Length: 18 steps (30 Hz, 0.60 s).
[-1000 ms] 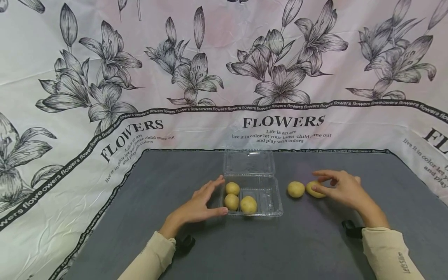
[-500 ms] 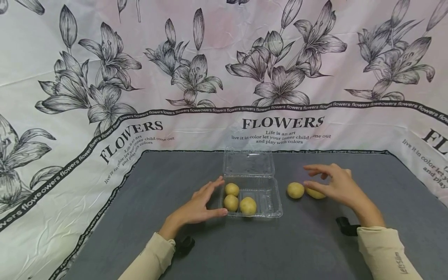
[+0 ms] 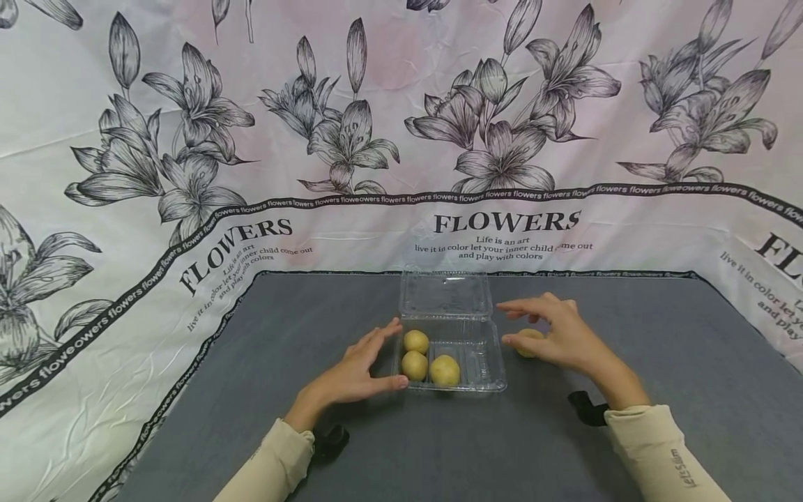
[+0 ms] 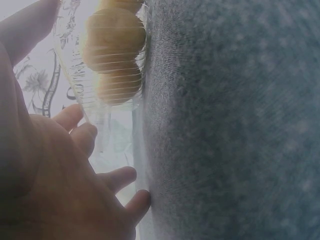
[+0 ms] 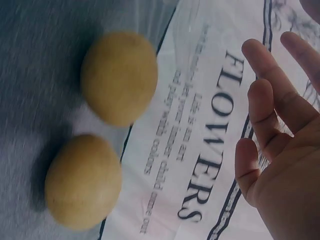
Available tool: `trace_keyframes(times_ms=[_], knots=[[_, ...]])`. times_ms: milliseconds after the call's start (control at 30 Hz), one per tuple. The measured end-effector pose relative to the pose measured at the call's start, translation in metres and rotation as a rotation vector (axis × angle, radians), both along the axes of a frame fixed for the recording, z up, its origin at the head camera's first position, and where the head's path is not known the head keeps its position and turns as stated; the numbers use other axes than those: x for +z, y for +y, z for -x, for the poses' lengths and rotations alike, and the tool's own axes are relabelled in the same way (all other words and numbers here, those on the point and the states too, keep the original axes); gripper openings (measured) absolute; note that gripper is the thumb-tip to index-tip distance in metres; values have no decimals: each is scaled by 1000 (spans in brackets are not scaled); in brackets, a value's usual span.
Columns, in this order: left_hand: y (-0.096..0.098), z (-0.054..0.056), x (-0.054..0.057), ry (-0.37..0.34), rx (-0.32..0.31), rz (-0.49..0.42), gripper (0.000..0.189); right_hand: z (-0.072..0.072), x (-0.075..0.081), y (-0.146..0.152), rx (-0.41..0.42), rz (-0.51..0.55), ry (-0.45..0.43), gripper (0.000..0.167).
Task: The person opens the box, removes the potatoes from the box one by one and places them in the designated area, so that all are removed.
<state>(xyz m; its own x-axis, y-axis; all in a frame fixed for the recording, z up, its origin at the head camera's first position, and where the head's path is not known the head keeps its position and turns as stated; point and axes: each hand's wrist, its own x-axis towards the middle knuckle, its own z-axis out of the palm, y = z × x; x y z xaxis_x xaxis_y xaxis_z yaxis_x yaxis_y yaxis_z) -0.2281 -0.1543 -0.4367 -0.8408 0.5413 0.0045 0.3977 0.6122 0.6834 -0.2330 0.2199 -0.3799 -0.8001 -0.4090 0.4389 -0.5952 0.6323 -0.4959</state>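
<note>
A clear plastic clamshell container (image 3: pixel 483 380) stands on the table with its lid (image 3: pixel 445 294) raised at the back. Inside are three potatoes, two (image 3: pixel 415 341) in the left part and one (image 3: pixel 445 371) beside them. My left hand (image 3: pixel 354 371) rests spread against the container's left side; its fingers (image 4: pixel 117 179) reach along the wall in the left wrist view. To the right of the container, my right hand (image 3: pixel 561 338) hovers over two loose potatoes and holds nothing. Both potatoes (image 5: pixel 119 77) show apart in the right wrist view; in the head view the hand mostly covers them.
The dark grey table (image 3: pixel 477 446) has a white flower-printed cloth (image 3: pixel 351 230) behind it and along its sides. The raised lid stands close to the cloth at the table's back edge. Black wrist straps (image 3: pixel 586 408) sit below both hands.
My right hand has moved left, from the farther loose potato to above the one nearer the container. My left hand has stayed in place, and the potatoes have not visibly moved.
</note>
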Motion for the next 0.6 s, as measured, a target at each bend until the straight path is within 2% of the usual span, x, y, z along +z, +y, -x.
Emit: trace_keyframes(times_ms=[267,600], knots=[[-1,0,0,-10,-3,-7,92,0,1,-18,46,-14,-13,50],[-1,1,-1,8,-12,-14,92,-3,-10,-39,83,-69,-58,50]])
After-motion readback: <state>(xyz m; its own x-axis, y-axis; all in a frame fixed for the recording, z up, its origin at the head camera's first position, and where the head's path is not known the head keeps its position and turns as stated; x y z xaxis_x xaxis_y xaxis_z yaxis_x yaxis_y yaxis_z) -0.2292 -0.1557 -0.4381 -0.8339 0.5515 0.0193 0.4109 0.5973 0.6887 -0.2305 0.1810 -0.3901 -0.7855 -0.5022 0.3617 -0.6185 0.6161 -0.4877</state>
